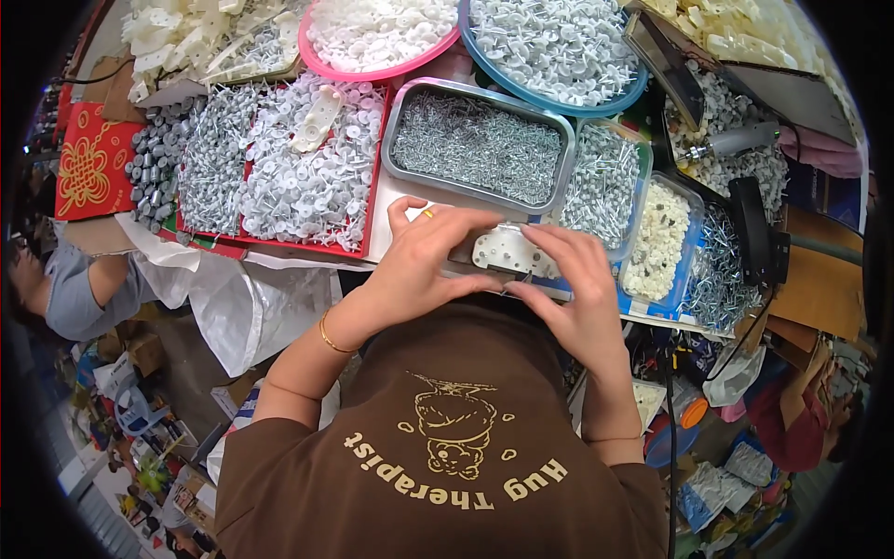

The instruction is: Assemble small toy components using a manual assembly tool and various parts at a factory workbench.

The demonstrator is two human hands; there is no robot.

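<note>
A small white plastic housing (510, 250) with rounded ends and several grey metal dots sits between my two hands at the table's near edge. My left hand (426, 253) grips its left side, thumb below and fingers above. From the other side my right hand (579, 275) closes on the right part, index finger on top and thumb at the lower edge. A thin metal piece shows near the right thumb; its kind is too small to make out. Just beyond the hands stands a metal tray (477, 140) full of small silvery screws or pins.
At left, a red box (371, 219) holds white round-headed parts and metal pins. A pink basin (307, 56) and a blue basin (643, 84) stand behind. Clear tubs (697, 210) of small parts, a grey pen-like tool (740, 142) and a black device (748, 233) are at right.
</note>
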